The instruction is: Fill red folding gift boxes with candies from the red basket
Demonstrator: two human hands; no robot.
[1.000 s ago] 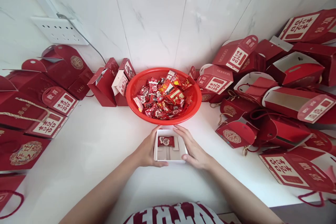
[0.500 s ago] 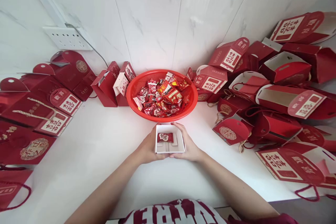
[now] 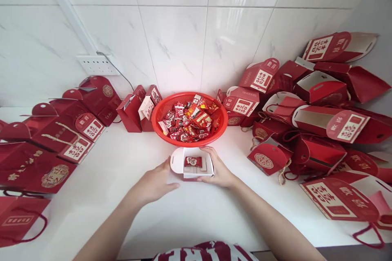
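The right hand [image 3: 219,171] is gripping the box [image 3: 191,174], seemingly for steadiness.
Beside the open left hand [image 3: 153,184], the flap [image 3: 177,161] is lying outward, leaving the candy [image 3: 192,161] uncovered.

1. The person's right hand [image 3: 221,172] holds a small white-lined box [image 3: 196,173] by its right side.
2. The left hand [image 3: 154,183], thumb spread from fingers, is beside the box's folded-out flap [image 3: 177,161]; contact is unclear.
3. One red-wrapped sweet [image 3: 192,162] lies inside.
4. Just beyond, a red basket [image 3: 190,144] holds many wrapped sweets [image 3: 199,118].
5. Red cartons [image 3: 266,161] crowd both sides of the white counter [image 3: 196,212].
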